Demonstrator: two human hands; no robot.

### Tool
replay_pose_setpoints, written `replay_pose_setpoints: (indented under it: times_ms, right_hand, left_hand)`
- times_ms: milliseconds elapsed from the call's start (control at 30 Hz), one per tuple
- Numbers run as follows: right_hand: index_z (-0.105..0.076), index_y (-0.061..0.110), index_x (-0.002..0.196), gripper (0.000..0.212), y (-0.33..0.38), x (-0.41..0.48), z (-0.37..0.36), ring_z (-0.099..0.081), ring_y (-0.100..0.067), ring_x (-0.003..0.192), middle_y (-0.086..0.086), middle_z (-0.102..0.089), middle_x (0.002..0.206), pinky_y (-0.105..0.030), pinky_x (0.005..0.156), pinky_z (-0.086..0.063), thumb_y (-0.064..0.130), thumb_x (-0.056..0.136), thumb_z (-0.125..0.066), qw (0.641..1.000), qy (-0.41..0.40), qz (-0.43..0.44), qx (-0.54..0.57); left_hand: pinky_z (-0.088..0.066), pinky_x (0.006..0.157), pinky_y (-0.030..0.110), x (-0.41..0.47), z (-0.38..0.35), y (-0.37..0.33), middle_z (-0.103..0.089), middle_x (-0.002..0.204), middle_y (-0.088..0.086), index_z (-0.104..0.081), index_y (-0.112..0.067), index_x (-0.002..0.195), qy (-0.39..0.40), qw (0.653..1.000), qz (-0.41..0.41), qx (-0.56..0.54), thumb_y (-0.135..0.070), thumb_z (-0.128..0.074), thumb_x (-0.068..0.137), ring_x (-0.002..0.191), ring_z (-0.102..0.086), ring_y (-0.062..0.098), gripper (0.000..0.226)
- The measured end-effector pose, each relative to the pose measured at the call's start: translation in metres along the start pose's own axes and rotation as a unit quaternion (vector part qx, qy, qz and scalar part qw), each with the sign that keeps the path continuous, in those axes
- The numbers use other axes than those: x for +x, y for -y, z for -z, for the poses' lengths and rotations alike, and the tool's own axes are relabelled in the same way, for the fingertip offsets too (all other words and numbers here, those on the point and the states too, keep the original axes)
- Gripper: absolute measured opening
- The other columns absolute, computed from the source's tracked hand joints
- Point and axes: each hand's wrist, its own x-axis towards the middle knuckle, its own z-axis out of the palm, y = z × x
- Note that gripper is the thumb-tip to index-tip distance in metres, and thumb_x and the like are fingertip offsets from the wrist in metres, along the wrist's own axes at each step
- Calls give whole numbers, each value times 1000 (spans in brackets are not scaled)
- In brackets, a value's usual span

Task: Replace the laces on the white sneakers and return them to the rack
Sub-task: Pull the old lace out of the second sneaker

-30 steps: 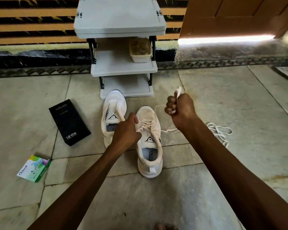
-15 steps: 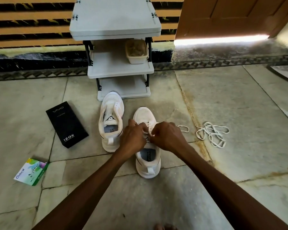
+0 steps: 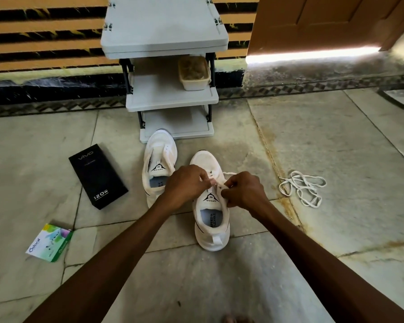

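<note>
Two white sneakers stand on the stone floor in front of a grey shoe rack (image 3: 168,94). The left sneaker (image 3: 159,157) has no lace in it. The right sneaker (image 3: 211,220) is partly laced near its toe. Both my hands work over its eyelets. My left hand (image 3: 184,185) pinches the white lace (image 3: 229,174) at the shoe's left side, and my right hand (image 3: 245,191) pinches the lace at the right side, fingers curled. A loose white lace (image 3: 301,188) lies tangled on the floor to the right.
A black phone box (image 3: 97,176) lies left of the sneakers. A small green and white packet (image 3: 49,243) sits nearer me on the left. A tub (image 3: 194,72) stands on the rack's middle shelf. A wooden door (image 3: 324,19) is at the back right.
My right hand, raised a second ago pulling the lace up, has come down to the right sneaker. Both hands now pinch the lace at the eyelets.
</note>
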Motion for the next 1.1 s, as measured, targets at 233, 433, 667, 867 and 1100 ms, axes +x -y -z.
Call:
replay_pose_setpoints:
  times_ms: [233,433,667,867,1100]
  right_hand:
    - [-73,18,75,9,1,-3,0,-72,-17,61,-8,-74,71,-33,72,-61,9,74,-72,1000,-13,-10,-4]
    - [-75,12,77,8,-3,-3,-4,-72,-20,63,-7,-73,66,-38,75,-60,10,71,-71,999,-31,4,-10]
    - [-74,10,78,9,-4,-5,-9,-69,-24,69,-8,-72,73,-40,73,-59,17,73,-71,997,-51,33,-51]
    - [-71,16,70,6,-4,-4,-4,-73,-20,64,-7,-73,66,-39,77,-60,13,74,-73,1000,-26,3,-2]
    - [-70,18,73,7,-3,-4,-6,-73,-18,65,-7,-74,69,-36,76,-61,14,77,-73,1000,-29,-1,-4]
  left_hand:
    - [-50,75,30,3,7,-11,-66,65,-2,-67,-15,70,-163,804,115,-560,-16,-55,97,63,-59,13,29]
    - [-40,51,15,-7,27,-1,-62,69,3,-77,-10,81,123,957,30,-262,-38,-63,92,53,-46,8,33]
    - [-51,92,26,-12,39,-22,-72,100,1,-64,-10,82,8,798,-66,-599,-26,-54,93,104,-66,14,22]
    - [-48,76,29,-8,26,-6,-71,94,7,-73,-13,102,-64,942,-26,-329,-31,-62,93,78,-65,17,23]
    - [-44,82,34,-12,-22,-5,-62,108,7,-73,-17,111,-72,984,-95,131,-32,-68,88,104,-60,27,28]
